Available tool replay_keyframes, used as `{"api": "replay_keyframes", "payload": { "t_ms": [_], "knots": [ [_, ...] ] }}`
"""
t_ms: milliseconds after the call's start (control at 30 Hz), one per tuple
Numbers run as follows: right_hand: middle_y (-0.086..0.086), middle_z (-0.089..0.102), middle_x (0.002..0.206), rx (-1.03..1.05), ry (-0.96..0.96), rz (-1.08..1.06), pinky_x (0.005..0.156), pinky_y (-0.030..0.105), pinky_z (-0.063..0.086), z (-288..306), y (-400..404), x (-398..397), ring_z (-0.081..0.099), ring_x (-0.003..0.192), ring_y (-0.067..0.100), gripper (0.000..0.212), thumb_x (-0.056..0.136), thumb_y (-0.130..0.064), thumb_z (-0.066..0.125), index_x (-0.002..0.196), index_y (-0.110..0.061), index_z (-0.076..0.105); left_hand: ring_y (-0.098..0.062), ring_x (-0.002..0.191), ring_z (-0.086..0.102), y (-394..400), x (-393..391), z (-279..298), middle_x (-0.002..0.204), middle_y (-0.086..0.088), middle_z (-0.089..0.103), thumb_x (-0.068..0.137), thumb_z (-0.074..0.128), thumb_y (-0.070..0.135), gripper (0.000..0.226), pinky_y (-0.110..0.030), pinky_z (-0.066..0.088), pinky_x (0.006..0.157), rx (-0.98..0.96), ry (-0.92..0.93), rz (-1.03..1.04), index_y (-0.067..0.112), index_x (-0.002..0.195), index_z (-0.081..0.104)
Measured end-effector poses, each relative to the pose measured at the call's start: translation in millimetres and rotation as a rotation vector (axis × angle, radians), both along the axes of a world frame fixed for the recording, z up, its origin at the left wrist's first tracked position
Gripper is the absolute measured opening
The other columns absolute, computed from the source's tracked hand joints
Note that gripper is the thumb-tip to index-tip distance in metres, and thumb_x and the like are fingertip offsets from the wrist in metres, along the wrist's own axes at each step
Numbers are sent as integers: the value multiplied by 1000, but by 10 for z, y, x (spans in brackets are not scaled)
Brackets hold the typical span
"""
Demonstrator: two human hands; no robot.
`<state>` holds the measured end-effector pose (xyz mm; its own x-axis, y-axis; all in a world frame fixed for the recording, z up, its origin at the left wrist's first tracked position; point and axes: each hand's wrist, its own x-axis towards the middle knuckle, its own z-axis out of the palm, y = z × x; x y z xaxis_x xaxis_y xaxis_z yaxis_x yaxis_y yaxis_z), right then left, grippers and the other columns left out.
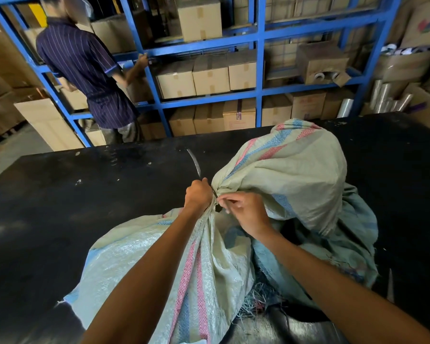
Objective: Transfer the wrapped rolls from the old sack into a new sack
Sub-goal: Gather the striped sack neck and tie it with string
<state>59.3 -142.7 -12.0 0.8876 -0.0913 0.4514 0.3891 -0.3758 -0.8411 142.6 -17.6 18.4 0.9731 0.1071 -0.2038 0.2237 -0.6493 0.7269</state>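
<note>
Woven sack [283, 170] tied at its gathered neck, lying on a black table [85, 207].

Left hand [197, 194] fisted tight around the bunched neck beside a dark cable tie [196, 165]; right hand [246, 212] pinching the tie's end at the knot. Behind: blue shelving [258, 70] stacked with cardboard boxes [210, 75], a person in a striped shirt [85, 70].

This is a warehouse or stockroom. Blue steel racking [260, 70] from ten to one o'clock holds rows of taped cardboard boxes [211, 75], with rolls of clear film [345, 108] at two o'clock. A person in a striped shirt [85, 70] at eleven o'clock reaches into the shelves beyond the black bench [85, 207].
</note>
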Motion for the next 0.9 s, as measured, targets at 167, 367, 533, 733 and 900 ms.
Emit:
{"api": "replay_keyframes", "payload": {
  "t_ms": [167,367,533,733,900],
  "knots": [
    [0,62,104,-514,-300,-132,75,21,52,51,-90,82,60,84,13,21,83,-10,73,102,-19,78,-45,108,59,-29,-5,-45,116,-25,63,105,34,31,40,-41,44,83,120,-79,-168,0,108,59],
    [-1,59,136,-183,0,2,93,28,52,284,-177,346,63,105,9,16,90,-23,71,103,-20,79,-50,108,58,-46,-40,-47,117,-25,64,99,36,22,36,-46,48,84,332,-193,-352,7,121,61],
    [-5,77,99,132,191,69,95,41,55,328,-181,370,71,99,8,17,88,-27,72,101,-19,79,-43,99,62,-59,-128,19,112,-22,66,103,33,24,37,-42,46,76,306,-259,-412,7,120,62],
    [-6,77,94,298,241,22,93,33,55,365,-235,328,71,95,8,14,87,-23,74,100,-20,78,-20,69,50,117,-186,3,78,-7,59,96,61,12,7,-36,43,65,-396,-247,-457,6,93,63],
    [-6,73,108,-63,61,-118,92,35,52,345,-168,356,64,100,10,18,86,-30,73,99,-19,80,-7,62,56,118,-208,8,71,1,66,89,71,5,9,-23,46,60,-455,-244,-328,11,82,71]
  ]
}}
